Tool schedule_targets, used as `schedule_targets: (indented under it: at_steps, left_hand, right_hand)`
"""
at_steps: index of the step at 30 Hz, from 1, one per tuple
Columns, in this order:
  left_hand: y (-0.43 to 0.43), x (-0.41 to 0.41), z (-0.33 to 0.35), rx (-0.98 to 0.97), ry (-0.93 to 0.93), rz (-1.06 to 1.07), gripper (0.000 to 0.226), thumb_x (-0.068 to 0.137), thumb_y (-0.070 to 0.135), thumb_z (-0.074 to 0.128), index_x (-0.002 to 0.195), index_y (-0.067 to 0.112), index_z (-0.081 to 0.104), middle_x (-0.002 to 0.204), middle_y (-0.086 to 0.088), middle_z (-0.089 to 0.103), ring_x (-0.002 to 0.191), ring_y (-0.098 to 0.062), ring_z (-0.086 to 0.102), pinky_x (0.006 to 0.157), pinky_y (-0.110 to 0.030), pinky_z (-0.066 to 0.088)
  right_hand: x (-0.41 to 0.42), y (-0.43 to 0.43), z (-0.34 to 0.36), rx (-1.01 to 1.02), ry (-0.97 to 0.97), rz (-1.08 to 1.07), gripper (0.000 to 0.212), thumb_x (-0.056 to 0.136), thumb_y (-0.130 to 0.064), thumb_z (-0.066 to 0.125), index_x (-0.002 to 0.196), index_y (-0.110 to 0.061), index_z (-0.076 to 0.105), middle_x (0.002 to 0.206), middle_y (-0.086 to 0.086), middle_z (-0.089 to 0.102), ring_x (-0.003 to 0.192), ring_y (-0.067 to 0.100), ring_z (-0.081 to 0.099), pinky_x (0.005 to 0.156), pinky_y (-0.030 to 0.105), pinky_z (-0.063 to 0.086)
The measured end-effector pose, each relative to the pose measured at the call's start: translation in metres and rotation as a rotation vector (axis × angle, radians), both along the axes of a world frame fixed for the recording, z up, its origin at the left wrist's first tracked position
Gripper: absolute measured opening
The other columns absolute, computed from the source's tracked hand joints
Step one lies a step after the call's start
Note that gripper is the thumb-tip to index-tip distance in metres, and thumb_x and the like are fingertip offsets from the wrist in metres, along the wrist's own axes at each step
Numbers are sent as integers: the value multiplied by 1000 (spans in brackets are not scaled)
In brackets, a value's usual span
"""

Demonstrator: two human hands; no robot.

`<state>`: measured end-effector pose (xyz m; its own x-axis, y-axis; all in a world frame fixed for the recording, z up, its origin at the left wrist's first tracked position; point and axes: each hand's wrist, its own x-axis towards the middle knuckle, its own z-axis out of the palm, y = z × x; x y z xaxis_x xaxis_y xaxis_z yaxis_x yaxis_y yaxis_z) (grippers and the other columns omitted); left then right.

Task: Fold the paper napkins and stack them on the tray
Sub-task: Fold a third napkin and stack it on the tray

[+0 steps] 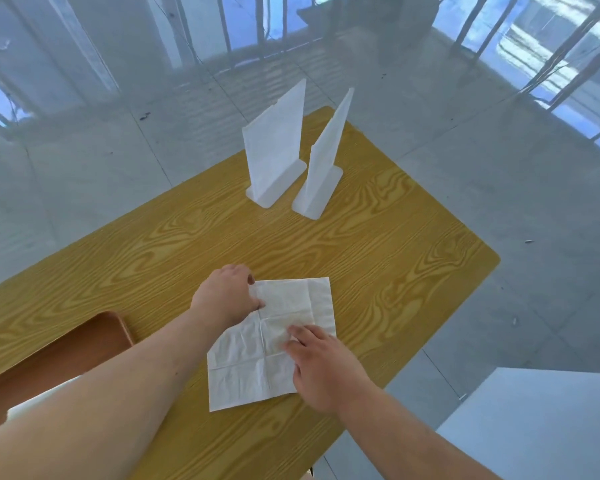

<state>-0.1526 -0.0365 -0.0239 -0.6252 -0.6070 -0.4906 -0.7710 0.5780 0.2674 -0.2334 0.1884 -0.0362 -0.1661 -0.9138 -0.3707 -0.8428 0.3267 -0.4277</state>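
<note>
**A:** From the head camera, where's your work right now?

**B:** You've got one white paper napkin (274, 344) opened flat on the wood-grain table (378, 258), near the front edge, its old crease lines crossing at the middle. Your left hand (227, 297) sits at the far left corner, fingers curled down onto the edge. It looks like a pinch on that corner, but I can't tell whether the paper is truly lifted. Your right hand (321, 367) lies mostly open, palm down, fingertips (297, 332) pressing the sheet near its centre.

**A:** Why split them that way?

**B:** My guess: the right hand pins the thin sheet so it won't slide, while the left readies the corner to carry over along a crease.

**A:** And the tray?

**B:** The brown tray (118, 327) is at your left, well apart from the napkin and partly hidden under your left forearm. Something white shows inside it, probably napkins, though too little is visible to say.

**A:** Anything else?

**B:** Two white upright holders (278, 150) stand side by side at the far end of the table, out of your way.
</note>
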Motion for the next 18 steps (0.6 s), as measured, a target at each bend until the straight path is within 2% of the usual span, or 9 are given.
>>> schedule_targets:
  at_steps: [2,6,14,16,18]
  left_hand:
    - [0,0,0,-13,-2,10,51,86,51,77,125,21,61,133,-2,61,125,-26,54,96,-39,48]
    - [-3,0,-3,-13,-35,-30,39,88,51,74,113,23,66,124,-3,64,117,-25,56,93,-39,51]
    - [2,2,2,-160,101,-142,22,91,45,68,104,27,68,110,4,65,111,-21,57,91,-37,50]
    - [3,2,10,-79,138,-137,13,89,40,66,93,27,66,101,7,68,100,-19,61,80,-35,51]
    - [3,4,23,123,169,-36,10,83,34,66,80,25,61,81,8,67,75,-16,61,62,-32,49]
  right_hand:
    - [1,-2,2,24,7,0,51,101,-20,44,152,-20,46,167,5,36,154,25,26,126,42,26]
    - [3,-5,3,52,18,6,52,102,-19,43,154,-21,43,168,5,32,155,25,23,127,42,24]
    - [2,-5,4,50,25,13,53,102,-18,43,155,-21,40,169,5,32,156,26,23,127,42,24]
    - [2,-4,6,1,-3,-14,52,102,-17,44,154,-21,42,167,4,37,155,24,25,127,40,26]
    - [1,-1,9,-104,-44,-117,52,102,-22,47,153,-23,44,161,-1,44,151,20,32,123,35,30]
